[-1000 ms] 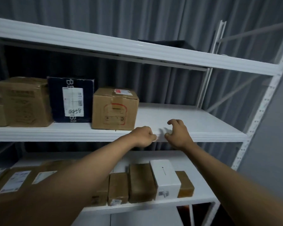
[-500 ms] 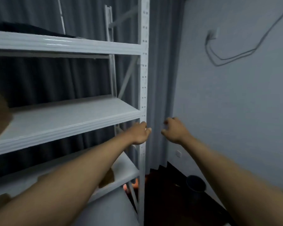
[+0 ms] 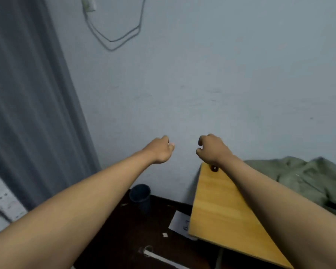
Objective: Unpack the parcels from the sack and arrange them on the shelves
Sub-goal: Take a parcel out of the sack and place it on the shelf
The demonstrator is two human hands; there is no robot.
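We can read very little writing here: a white sheet of paper [image 3: 179, 222] on the dark floor [image 3: 124, 239] shows what looks like "6" and part of another digit, the rest hidden under the yellow wooden tabletop [image 3: 221, 210]. Our left hand [image 3: 160, 150] and right hand [image 3: 211, 149] hang in the air before the pale blue-grey wall [image 3: 202, 84], both with fingers curled in and grasping nothing. The olive-green fabric sack [image 3: 299, 177] lies crumpled on the tabletop's far right side, partly behind our right forearm and cut off by the frame edge; no parcel shows. Only a blurred corner of the white perforated metal shelf post [image 3: 2, 199] appears at lower left, beside the grey pleated curtain [image 3: 27, 103]. A dark round bin [image 3: 140, 197] stands against the wall. A dark cable [image 3: 114, 35] loops from a white wall socket [image 3: 88, 3], itself cut off at the top.
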